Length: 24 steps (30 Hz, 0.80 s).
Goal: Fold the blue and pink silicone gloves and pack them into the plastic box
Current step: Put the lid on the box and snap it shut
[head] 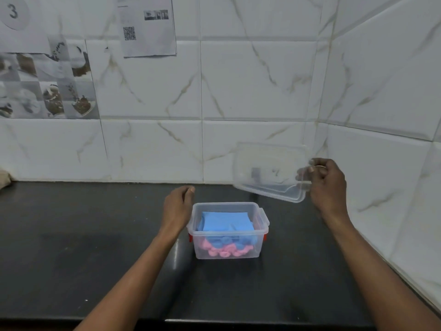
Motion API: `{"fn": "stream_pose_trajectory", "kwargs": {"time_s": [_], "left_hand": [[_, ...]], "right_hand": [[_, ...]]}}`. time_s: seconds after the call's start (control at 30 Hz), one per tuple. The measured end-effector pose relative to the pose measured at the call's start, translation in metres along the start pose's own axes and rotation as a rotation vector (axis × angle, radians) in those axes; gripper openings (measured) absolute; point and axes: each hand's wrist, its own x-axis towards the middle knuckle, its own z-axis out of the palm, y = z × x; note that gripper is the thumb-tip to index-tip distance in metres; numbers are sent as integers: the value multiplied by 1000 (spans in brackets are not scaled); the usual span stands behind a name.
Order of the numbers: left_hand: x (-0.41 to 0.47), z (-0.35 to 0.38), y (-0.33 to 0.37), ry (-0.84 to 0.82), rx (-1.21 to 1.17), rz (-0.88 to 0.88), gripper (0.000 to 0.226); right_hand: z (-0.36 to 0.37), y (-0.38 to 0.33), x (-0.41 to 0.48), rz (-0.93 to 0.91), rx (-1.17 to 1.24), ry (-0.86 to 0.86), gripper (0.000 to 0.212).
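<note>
Nearest me, the dark tabletop (71, 259) carries the open plastic box (200, 249). Inside it, the folded blue glove (226, 223) lies on the pink glove (224, 252). My left hand (177, 209) sits just beside the box's left wall, fingers relaxed, holding nothing. My right hand (328, 185) pinches the tilted clear lid (267, 168), raised to the far right of the box.

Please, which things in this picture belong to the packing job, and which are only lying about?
Job: plastic box, blue glove on the pink glove inside it, clear lid gripped by the right hand, left hand beside the box.
Lying about: sheet with QR code, photo sheet and round "3" label on the tiled wall.
</note>
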Motion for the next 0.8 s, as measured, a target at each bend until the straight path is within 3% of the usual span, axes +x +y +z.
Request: {"fn": "stream_pose_trajectory", "kwargs": {"time_s": [0.1,0.17,0.33,0.5,0.67,0.8], "left_hand": [[7,-13,20,-141,-530,-239,33],[11,-19,25,-226,-667,-314,30],[12,-19,12,-202,-445,-334,22],[15,-9,8,-160,-49,-257,13],[22,1,14,-167,255,-203,35],[25,9,17,-230,387,-223,19]], "right_hand": [[26,-2,-6,287,220,-66,13],[42,5,-14,426,224,-135,15],[69,21,-38,519,23,-212,24],[84,25,-46,375,-288,-260,48],[92,23,-45,268,-711,-355,29],[90,30,-47,263,-774,-330,31]]}}
